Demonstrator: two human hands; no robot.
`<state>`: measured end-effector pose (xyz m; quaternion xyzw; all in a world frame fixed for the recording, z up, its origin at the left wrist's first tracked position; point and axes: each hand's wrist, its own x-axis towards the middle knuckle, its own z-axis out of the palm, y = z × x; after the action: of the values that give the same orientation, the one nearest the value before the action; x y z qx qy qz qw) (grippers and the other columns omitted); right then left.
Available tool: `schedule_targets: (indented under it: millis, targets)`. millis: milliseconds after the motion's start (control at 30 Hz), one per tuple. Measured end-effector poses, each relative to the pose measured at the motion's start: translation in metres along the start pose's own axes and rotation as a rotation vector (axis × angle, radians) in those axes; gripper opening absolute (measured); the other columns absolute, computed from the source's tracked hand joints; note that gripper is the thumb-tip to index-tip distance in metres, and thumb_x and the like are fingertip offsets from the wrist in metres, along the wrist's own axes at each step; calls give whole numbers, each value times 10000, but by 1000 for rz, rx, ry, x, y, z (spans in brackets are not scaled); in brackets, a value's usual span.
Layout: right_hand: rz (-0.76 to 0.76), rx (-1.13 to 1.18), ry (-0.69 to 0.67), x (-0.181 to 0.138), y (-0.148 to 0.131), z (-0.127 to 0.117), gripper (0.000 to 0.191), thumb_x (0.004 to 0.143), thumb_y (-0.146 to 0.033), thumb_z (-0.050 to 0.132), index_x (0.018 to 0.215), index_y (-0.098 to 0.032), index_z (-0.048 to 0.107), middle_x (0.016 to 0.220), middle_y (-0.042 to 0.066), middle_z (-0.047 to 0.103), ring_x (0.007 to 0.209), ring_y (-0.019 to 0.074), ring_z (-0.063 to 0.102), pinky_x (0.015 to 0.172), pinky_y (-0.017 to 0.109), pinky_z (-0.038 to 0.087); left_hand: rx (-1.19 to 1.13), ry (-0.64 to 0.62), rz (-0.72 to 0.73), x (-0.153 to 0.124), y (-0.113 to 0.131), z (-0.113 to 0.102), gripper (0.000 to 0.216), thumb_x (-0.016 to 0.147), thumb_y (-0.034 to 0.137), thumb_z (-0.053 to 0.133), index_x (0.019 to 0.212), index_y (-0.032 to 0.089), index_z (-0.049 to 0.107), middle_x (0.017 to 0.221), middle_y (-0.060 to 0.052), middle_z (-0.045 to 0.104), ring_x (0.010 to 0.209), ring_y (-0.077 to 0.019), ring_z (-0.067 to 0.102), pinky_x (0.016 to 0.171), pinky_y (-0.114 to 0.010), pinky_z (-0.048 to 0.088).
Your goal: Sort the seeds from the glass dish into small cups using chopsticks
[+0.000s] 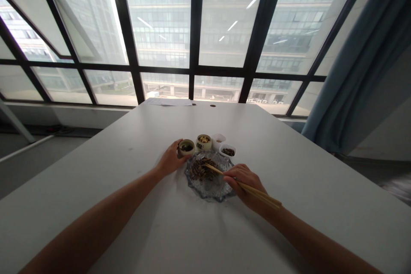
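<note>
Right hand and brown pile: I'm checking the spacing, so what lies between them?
In the head view, chopsticks reach from the right hand to the brown pile, over the clear plate.

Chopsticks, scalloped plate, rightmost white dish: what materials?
Chopsticks: probably bamboo or wood, apparently matt, going by the yellow-brown colour.
Scalloped plate: clear, glossy glass or hard plastic, given the see-through body and glints; can't tell which.
Rightmost white dish: likely smooth plastic, from its even white and thin rim; ceramic possible.
</note>
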<state>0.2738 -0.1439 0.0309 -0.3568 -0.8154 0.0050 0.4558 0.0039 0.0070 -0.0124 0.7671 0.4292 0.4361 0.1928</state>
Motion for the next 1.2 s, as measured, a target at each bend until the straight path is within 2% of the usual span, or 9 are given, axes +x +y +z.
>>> schedule_targets:
  millis: [100,233,333,467,700,900,1033,1200]
  targets:
    - [134,47,48,-2,0,1,249,967,-395,578,855,-220,714,757,50,727,706,196,664,710,334,511,-4,1,2,0,0,0,709,755,439,747,1352,155,490,1245,-159,644,1175,-304,611,985,-462,523]
    - [521,173,182,-2,6,2,455,946,-566,535,770,-193,728,681,60,727,569,184,629,552,300,485,11,5,11,-1,1,0,692,758,417,745,1344,149,494,1238,-157,648,1170,-304,611,986,-465,519]
    - [718,359,365,0,17,5,534,860,-679,584,807,-172,741,646,69,726,638,217,675,624,323,533,21,-6,18,-1,1,0,693,768,410,739,1358,151,481,1242,-155,648,1173,-299,609,997,-464,511]
    - [830,631,518,2,26,9,544,722,-698,722,794,-158,742,608,60,708,658,229,695,711,372,578,19,-2,35,-1,0,1,678,771,385,734,1354,149,481,1267,-161,633,1178,-298,605,1002,-470,507]
    - [847,767,613,4,23,10,492,671,-636,801,747,-153,748,636,43,706,608,164,672,691,308,594,-5,104,105,-1,-2,1,680,723,285,778,1332,188,491,1320,-142,598,1220,-306,571,1030,-500,489]
    - [829,751,627,4,26,11,495,672,-640,799,730,-153,736,669,49,712,593,167,678,676,326,606,-32,189,121,-1,-2,1,706,712,260,789,1344,208,478,1382,-139,556,1270,-307,535,1020,-485,506]
    - [786,641,600,1,29,10,493,752,-650,732,761,-157,727,671,64,718,613,201,697,683,371,607,-74,178,93,-2,-1,2,704,725,293,772,1351,190,467,1354,-143,573,1227,-296,571,979,-459,537]
    - [639,392,524,8,18,-2,493,873,-643,597,796,-172,722,650,66,716,654,234,710,698,393,588,-70,177,48,-2,-2,2,680,745,323,749,1345,159,473,1294,-156,609,1151,-290,618,963,-466,546]
